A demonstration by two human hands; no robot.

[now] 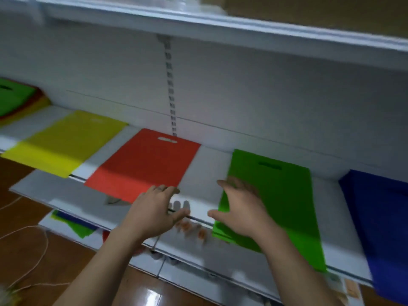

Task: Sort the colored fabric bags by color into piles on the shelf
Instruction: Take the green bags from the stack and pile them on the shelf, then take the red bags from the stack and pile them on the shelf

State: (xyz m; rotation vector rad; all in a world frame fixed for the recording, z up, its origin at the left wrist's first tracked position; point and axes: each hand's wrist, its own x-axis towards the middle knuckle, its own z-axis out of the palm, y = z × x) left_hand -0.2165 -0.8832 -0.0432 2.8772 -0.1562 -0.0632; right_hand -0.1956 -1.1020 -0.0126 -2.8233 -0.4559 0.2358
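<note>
Yellow [66,142], red [143,162], green [273,202] and blue [382,226] piles are laid out on the shelf [198,171]. Both hands, left [152,214] and right [240,209], are spread and hold nothing, with red just left of them and green under the right fingers. A mixed stack [15,100] far to the left appears unsorted.

floor [28,219]: glossy brown wood, lower left | cord [42,246]: thin pale line looping across the floor | upright [171,89]: slotted metal strip on the white back panel | cardboard box [320,12]: brown, blurred, upper right | labels [351,288]: small tags low at right, unreadable
</note>
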